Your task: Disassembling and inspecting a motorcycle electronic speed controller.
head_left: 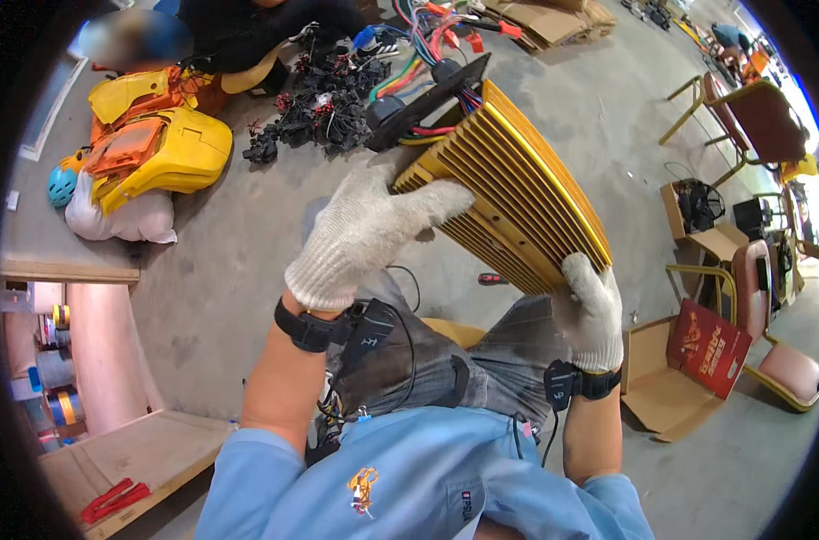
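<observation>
A gold, finned metal controller housing (515, 180) is held tilted above my lap, in both gloved hands. My left hand (360, 225) grips its upper left end, thumb lying across the fins. Around the lower right corner closes my right hand (592, 310), its thumb on the finned face and its other fingers mostly hidden. At the far end a black end plate (436, 101) stands off from the housing, with wires visible in the gap. Thick coloured wires (416, 54) with red and blue connectors run out beyond it. A small red-and-black screwdriver handle (493, 279) shows below the housing.
Black cable harnesses (328, 99) lie piled on the floor ahead, near another person (274, 31). Yellow and orange plastic shells (171, 148) sit at left, above a wooden bench (139, 459). On the right are chairs (765, 121) and an open cardboard box (657, 387).
</observation>
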`<state>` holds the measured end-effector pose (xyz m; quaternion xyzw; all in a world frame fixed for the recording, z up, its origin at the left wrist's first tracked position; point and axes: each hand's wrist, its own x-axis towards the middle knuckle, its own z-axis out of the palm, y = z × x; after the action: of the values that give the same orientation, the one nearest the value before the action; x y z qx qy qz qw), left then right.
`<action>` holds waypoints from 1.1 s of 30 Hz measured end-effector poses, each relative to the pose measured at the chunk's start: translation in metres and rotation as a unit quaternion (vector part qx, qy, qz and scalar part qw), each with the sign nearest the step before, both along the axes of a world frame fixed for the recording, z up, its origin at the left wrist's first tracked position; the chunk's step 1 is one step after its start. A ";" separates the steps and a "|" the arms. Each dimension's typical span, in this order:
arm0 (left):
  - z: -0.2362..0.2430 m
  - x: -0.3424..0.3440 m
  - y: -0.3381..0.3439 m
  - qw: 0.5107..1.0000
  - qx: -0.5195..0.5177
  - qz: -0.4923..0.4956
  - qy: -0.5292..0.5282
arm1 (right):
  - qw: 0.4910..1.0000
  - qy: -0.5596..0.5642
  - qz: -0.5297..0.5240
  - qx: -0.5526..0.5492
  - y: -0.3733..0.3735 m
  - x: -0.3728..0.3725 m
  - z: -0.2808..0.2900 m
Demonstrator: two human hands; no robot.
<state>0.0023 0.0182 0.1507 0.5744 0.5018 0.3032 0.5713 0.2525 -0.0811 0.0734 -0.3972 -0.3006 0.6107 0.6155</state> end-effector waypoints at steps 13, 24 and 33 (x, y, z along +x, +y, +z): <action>-0.032 -0.001 0.000 0.993 -0.112 0.032 0.024 | 0.996 0.070 -0.005 -0.050 0.004 -0.007 -0.028; -0.038 -0.001 -0.002 0.997 -0.063 0.033 0.036 | 0.988 0.118 -0.001 -0.100 0.005 -0.018 -0.050; -0.066 -0.026 0.003 0.992 -0.032 0.019 0.119 | 0.988 0.107 0.020 -0.109 0.004 -0.024 -0.055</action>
<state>-0.0238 0.0212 0.0846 0.5780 0.5866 0.2277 0.5196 0.2289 -0.0776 0.0180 -0.3880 -0.1722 0.6913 0.5847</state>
